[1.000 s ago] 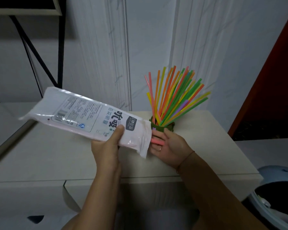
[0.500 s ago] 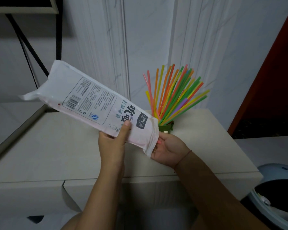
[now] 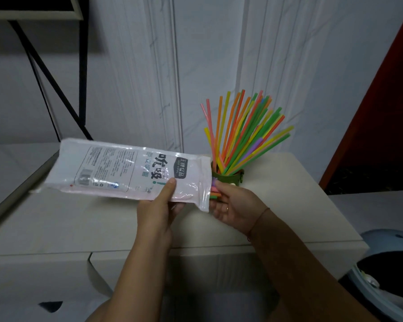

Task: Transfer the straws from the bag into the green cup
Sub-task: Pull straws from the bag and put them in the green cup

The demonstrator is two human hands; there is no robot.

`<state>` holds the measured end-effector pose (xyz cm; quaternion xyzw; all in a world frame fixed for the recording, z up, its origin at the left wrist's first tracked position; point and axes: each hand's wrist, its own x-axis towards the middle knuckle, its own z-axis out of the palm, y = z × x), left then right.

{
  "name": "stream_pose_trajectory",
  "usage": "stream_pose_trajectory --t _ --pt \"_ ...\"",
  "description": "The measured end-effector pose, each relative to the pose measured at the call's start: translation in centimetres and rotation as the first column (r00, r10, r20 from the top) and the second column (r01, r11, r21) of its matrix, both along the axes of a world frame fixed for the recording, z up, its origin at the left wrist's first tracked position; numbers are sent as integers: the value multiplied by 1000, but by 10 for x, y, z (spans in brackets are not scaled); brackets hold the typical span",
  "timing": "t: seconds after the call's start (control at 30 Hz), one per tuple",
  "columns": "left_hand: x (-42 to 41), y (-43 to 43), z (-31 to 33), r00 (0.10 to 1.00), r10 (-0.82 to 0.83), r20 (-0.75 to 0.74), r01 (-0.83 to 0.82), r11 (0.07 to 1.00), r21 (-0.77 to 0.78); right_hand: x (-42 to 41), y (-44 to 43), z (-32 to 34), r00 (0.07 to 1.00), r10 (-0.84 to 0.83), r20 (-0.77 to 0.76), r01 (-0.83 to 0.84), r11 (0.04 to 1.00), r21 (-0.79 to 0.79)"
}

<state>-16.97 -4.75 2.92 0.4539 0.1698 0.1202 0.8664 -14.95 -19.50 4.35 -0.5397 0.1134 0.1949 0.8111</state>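
The left hand (image 3: pixel 159 211), at the lower middle of the frame, grips the plastic bag (image 3: pixel 128 173) near its open end, thumb pressed on the printed face and fingers curled underneath. The bag lies nearly level, a little above the pale worktop (image 3: pixel 277 205), stretching from the centre toward the left of the frame, with its sealed end at the left and its mouth at the right. Black characters and a barcode panel show on its white and clear surface.

Just right of the bag's mouth, the right hand (image 3: pixel 235 210) is cupped palm up, fingers loosely curled around a small bundle of straw ends (image 3: pixel 215 194) that stick out of the opening: pink, orange and green tips are visible against the fingers. The hand touches these ends, but how firmly it pinches them cannot be told. A ring sits on one finger and a thin red cord circles the wrist.

Directly behind the right hand, the green cup (image 3: pixel 228 181) stands on the worktop, right of centre. It holds a fan of straws (image 3: pixel 244 133) in orange, yellow, green, pink and purple, leaning up and to the right against the white panelled wall (image 3: pixel 207 54).

At the lower right corner, a pale blue bin (image 3: pixel 386 296) with a dark inside sits beside the worktop.
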Motion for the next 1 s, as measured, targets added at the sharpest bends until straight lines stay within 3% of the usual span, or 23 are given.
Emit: stream_pose_trajectory --t 0.17,0.37,0.63,1.0 --pt "4 5 -5 990 -64 -128 40 983 -182 1 -2 3 955 -44 292 82 990 -117" --pt "5 5 -4 983 -120 -141 87 971 -224 -1 -1 6 900 -13 435 142 954 -266" --pt "3 3 -1 976 -175 -131 137 956 -259 4 -11 4 885 -15 465 179 934 -310" --pt "3 16 3 992 -62 -106 17 922 -387 4 -60 25 920 -7 393 122 955 -269"
